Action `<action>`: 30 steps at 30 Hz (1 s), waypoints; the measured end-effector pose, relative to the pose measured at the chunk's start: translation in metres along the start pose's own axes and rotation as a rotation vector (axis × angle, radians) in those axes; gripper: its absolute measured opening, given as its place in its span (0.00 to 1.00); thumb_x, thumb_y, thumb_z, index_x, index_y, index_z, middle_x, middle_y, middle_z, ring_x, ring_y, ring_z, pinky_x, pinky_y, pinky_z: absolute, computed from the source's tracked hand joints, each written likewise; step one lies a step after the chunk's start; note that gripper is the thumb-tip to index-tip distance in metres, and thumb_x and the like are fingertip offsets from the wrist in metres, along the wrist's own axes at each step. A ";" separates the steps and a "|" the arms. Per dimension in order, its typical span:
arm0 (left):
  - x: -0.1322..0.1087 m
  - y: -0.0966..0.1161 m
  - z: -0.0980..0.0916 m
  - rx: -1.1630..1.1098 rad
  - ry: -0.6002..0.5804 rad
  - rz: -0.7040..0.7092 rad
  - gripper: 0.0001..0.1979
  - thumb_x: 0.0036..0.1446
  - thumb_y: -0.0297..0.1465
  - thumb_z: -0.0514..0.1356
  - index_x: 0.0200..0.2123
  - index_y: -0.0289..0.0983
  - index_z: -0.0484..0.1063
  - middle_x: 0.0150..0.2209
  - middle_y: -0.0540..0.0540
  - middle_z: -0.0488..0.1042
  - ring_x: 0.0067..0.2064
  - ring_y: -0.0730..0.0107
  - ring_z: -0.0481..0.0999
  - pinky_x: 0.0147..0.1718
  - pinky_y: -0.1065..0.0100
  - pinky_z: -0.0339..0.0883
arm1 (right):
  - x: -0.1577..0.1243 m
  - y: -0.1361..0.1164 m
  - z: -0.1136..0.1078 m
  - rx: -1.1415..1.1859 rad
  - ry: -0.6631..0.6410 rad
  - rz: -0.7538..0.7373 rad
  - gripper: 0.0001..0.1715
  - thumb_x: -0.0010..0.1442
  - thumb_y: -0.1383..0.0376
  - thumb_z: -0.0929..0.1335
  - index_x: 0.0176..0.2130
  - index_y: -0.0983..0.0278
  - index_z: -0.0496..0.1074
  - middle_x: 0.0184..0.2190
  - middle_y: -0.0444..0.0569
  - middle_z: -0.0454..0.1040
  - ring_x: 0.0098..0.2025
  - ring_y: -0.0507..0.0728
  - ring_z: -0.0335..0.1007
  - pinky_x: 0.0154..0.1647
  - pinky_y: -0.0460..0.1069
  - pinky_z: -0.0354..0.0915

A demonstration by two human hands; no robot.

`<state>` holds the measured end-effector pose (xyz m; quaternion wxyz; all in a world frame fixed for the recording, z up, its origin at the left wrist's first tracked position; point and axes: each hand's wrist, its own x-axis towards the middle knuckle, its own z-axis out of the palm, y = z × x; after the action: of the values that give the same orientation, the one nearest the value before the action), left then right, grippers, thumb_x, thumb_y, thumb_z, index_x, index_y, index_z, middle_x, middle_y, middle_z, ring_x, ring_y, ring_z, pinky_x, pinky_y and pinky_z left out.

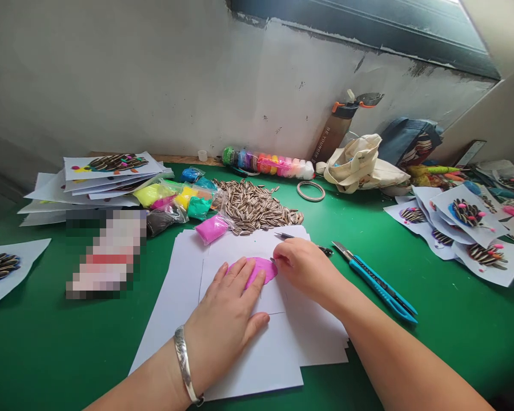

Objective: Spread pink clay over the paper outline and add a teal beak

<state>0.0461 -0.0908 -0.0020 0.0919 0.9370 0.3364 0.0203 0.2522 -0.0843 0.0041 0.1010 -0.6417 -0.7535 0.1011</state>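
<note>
A flat oval of pink-purple modelling clay (262, 270) lies on white paper (257, 359) in front of me. My left hand (229, 305) rests over it, fingers outstretched and pressing on its left part. At the clay's right edge, my right hand (302, 265) is closed in a pinch. A small greyish bit shows at its fingertips, too small to name. Just beyond that hand is a slim dark pointed tool (284, 235), partly hidden behind it. Sunflower seeds (257, 206) lie heaped past the paper, beside a bagged pink clay piece (212, 228).
A blue utility knife (377, 282) lies to the right, blade out. Seed-decorated cards stand stacked at left (111, 171) and right (466, 214). Bagged clay (154, 194), a tape roll (310, 191), a bottle (334, 131) and a cloth bag (355, 162) line the back.
</note>
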 end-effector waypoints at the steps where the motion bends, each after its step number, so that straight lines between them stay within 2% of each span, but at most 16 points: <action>1: 0.000 0.000 0.000 0.003 -0.002 0.001 0.30 0.63 0.38 0.56 0.66 0.36 0.56 0.67 0.39 0.56 0.67 0.48 0.55 0.62 0.42 0.56 | -0.001 0.000 -0.001 -0.010 -0.004 -0.006 0.11 0.57 0.73 0.63 0.28 0.63 0.72 0.26 0.44 0.70 0.32 0.53 0.61 0.31 0.47 0.49; 7: 0.000 0.002 -0.003 0.010 -0.023 0.000 0.30 0.63 0.37 0.56 0.66 0.36 0.56 0.67 0.39 0.56 0.67 0.48 0.55 0.62 0.42 0.56 | -0.004 -0.003 -0.006 -0.021 -0.033 0.033 0.11 0.57 0.74 0.63 0.29 0.63 0.72 0.27 0.45 0.72 0.33 0.53 0.63 0.31 0.47 0.49; 12: 0.000 0.001 -0.003 0.008 -0.021 -0.004 0.31 0.63 0.37 0.56 0.67 0.36 0.55 0.67 0.39 0.55 0.68 0.49 0.55 0.62 0.43 0.56 | -0.007 -0.006 -0.008 0.014 -0.059 0.043 0.15 0.57 0.74 0.63 0.41 0.62 0.73 0.29 0.46 0.73 0.35 0.54 0.65 0.32 0.47 0.49; 18: 0.000 0.001 -0.002 0.005 -0.007 0.008 0.29 0.63 0.37 0.55 0.66 0.36 0.57 0.67 0.38 0.56 0.67 0.49 0.55 0.62 0.43 0.56 | -0.009 -0.008 -0.009 0.010 -0.083 0.021 0.13 0.55 0.76 0.62 0.34 0.63 0.71 0.28 0.46 0.71 0.34 0.54 0.63 0.32 0.47 0.49; 25: -0.001 0.000 0.000 -0.023 0.026 0.018 0.29 0.63 0.37 0.56 0.65 0.36 0.59 0.66 0.37 0.59 0.67 0.48 0.57 0.62 0.43 0.56 | -0.009 -0.010 -0.007 -0.011 -0.091 0.048 0.11 0.54 0.77 0.62 0.31 0.63 0.70 0.26 0.45 0.70 0.32 0.53 0.61 0.31 0.47 0.49; 30: -0.001 0.000 0.000 -0.057 0.036 0.010 0.29 0.63 0.37 0.56 0.65 0.36 0.58 0.66 0.37 0.59 0.67 0.47 0.56 0.62 0.42 0.56 | -0.009 -0.009 -0.016 0.068 -0.086 0.079 0.12 0.54 0.75 0.63 0.34 0.63 0.72 0.28 0.45 0.71 0.33 0.53 0.63 0.32 0.46 0.51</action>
<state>0.0452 -0.0916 -0.0016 0.1123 0.9352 0.3326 0.0473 0.2493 -0.0945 0.0221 0.0861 -0.6623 -0.7273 0.1582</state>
